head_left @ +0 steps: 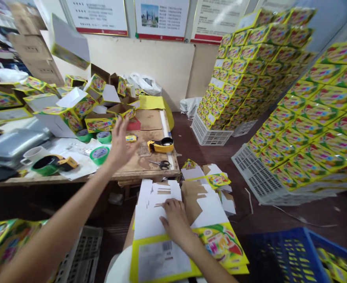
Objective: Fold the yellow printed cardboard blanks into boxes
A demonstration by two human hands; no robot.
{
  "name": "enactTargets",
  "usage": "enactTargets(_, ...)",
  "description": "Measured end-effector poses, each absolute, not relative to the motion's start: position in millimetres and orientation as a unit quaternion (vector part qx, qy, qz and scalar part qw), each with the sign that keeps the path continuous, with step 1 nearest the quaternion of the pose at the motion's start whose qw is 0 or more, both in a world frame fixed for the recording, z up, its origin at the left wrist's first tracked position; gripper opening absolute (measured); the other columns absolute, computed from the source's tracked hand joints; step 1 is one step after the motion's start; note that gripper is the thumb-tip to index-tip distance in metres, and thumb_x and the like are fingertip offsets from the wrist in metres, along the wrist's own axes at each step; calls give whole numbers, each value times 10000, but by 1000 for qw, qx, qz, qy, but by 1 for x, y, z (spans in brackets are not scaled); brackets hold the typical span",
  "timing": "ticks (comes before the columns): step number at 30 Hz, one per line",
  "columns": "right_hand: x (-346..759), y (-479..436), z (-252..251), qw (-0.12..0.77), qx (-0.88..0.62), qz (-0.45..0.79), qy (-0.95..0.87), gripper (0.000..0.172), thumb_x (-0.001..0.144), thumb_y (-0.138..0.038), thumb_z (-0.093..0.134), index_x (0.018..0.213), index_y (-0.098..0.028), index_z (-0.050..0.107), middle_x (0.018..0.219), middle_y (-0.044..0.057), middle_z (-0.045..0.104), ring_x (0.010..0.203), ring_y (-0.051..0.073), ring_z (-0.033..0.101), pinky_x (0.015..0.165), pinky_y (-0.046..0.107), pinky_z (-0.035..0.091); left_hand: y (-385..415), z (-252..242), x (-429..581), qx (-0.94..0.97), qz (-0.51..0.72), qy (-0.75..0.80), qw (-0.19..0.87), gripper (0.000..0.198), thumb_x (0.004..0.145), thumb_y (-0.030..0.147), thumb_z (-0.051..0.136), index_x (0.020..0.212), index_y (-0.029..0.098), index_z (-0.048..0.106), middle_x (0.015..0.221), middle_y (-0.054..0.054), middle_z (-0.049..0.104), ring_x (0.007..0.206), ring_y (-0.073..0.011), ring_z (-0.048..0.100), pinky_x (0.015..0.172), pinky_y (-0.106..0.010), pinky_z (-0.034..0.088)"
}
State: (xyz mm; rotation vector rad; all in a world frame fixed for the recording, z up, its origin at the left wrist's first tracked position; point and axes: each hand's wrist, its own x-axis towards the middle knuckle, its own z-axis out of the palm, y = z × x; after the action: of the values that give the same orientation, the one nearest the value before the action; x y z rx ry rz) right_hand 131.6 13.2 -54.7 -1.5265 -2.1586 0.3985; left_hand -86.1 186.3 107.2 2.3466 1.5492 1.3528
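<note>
My left hand [120, 145] is raised over the table with its fingers spread, holding nothing. Above the pile at the left, a tilted carton [70, 43] appears in mid-air, apart from my hand. On my lap lies a stack of flattened yellow-and-white cardboard cartons [158, 228], printed with bright fruit pictures. My right hand [176, 220] rests palm down on the top carton's white flaps, fingers extended. Close to my left hand are a roll of green tape [99, 154], a small yellow box [131, 138], a yellow tape dispenser [161, 145] and black-handled scissors [163, 164].
Folded-up cartons [70, 110] crowd the table's left side, near a white mug [34, 155]. Tall stacks of packed boxes [250, 67] stand on white plastic crates [211, 135] at the right. A blue crate [309, 247] sits at lower right, a grey crate [86, 247] at lower left.
</note>
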Motion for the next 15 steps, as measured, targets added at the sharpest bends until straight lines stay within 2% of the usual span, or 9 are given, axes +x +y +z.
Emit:
enactTargets(3,134,9,-52,215,-546,144,-797,175,758,-131,595,910,-217,579,974,61,596,963,281,532,941,501,364,134,17,-81,736,393,542,102,716,844,484,551,1415,162,261,1496,-159,219,1409,-283,156,1129,-474,199)
enactTargets(6,139,4,-50,196,-540,131,-808,157,788,-139,568,915,-232,563,968,43,594,961,251,538,987,477,340,98,-34,-87,702,357,588,182,642,869,450,511,1400,168,287,1472,-168,267,1395,-283,212,1120,-484,223)
enactTargets(10,143,0,-45,205,-563,115,-792,44,819,-186,559,833,-215,529,899,29,587,909,218,538,980,456,344,79,-49,-91,678,366,591,240,579,860,427,522,1364,199,351,1440,-147,340,1368,-270,285,1105,-489,263)
enactTargets(13,146,-5,-32,226,-566,130,-782,73,827,-188,544,790,-210,485,830,9,572,843,195,521,958,452,341,73,-47,-88,643,407,576,297,510,841,427,548,1293,215,444,1399,-121,413,1322,-256,370,1072,-457,335)
enactTargets(15,149,-12,-21,238,-558,143,-782,76,834,-188,540,793,-213,481,799,-3,576,833,191,513,955,460,326,68,-45,-84,598,429,559,382,472,818,448,573,1206,184,516,1309,-126,513,1250,-253,465,1050,-431,371)
